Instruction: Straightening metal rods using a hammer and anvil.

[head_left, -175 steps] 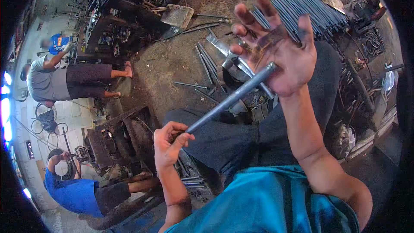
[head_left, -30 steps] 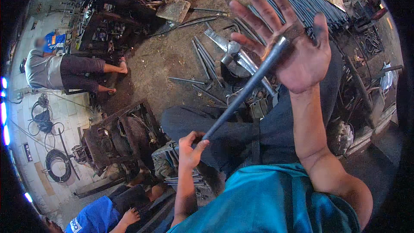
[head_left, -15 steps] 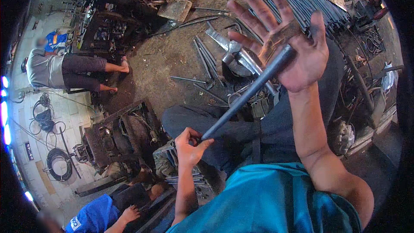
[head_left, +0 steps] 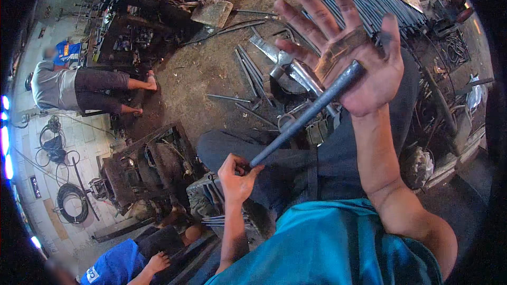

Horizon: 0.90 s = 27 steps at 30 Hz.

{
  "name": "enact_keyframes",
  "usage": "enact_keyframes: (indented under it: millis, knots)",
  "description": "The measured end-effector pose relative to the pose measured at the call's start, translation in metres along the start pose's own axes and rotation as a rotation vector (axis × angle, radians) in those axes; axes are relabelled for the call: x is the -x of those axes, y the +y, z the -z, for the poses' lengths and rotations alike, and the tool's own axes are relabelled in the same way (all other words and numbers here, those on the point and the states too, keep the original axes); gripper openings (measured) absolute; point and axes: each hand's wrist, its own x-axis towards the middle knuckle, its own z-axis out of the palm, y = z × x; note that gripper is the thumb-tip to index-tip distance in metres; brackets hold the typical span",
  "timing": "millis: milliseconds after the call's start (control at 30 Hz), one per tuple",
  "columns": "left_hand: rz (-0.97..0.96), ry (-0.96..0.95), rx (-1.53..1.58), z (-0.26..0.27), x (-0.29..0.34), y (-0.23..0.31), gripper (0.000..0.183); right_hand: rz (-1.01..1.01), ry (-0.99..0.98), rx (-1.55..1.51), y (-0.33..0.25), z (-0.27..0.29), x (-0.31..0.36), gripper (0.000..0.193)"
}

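Observation:
A grey steel rod (head_left: 306,113) runs slantwise from lower left to upper right. My left hand (head_left: 236,175) is closed round its lower end, above my dark trouser leg (head_left: 248,145). My right hand (head_left: 346,47) is held up flat with fingers spread, and the rod's upper end rests against its palm. The palm is smeared with dark grime. The hand does not grip the rod.
Loose bars and metal scraps (head_left: 253,71) lie on the dirt floor ahead, with a bundle of dark rods (head_left: 380,0) at the upper right. A rusty machine (head_left: 145,171) stands at the left. One person crouches (head_left: 79,87) at the far left; another in blue (head_left: 124,266) works below.
The rod's upper end has stayed on my right palm while my left hand shifted slightly with the lower end. The view moved a little; the person in blue shows more at the bottom.

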Motion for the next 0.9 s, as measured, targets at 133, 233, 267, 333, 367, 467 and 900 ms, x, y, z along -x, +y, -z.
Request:
enact_keyframes:
  millis: [133,233,267,333,367,467,900]
  knots:
    - [-0.040,-0.010,-0.022,0.001,-0.001,0.001,0.036,-0.015,-0.043,0.099,-0.004,-0.008,0.002,0.075]
    - [-0.030,-0.031,-0.004,0.002,-0.003,0.003,0.034,0.004,-0.015,0.084,-0.002,-0.013,-0.001,0.075]
    - [-0.011,-0.040,0.015,0.002,-0.004,0.004,0.034,-0.001,-0.044,0.081,-0.001,-0.014,-0.003,0.076]
    - [-0.046,-0.041,0.027,0.002,-0.006,0.005,0.033,-0.006,-0.073,0.079,0.000,-0.013,-0.005,0.077]
    - [-0.080,-0.042,0.039,0.001,-0.007,0.005,0.032,-0.012,-0.141,-0.135,0.000,-0.011,-0.006,0.078]
    - [-0.103,-0.077,0.028,-0.001,-0.009,0.004,0.030,-0.020,-0.139,-0.218,-0.005,-0.011,-0.003,0.080]
    - [-0.004,-0.301,0.318,-0.006,-0.033,-0.010,0.022,0.010,-0.104,0.257,-0.005,-0.024,-0.001,0.082]
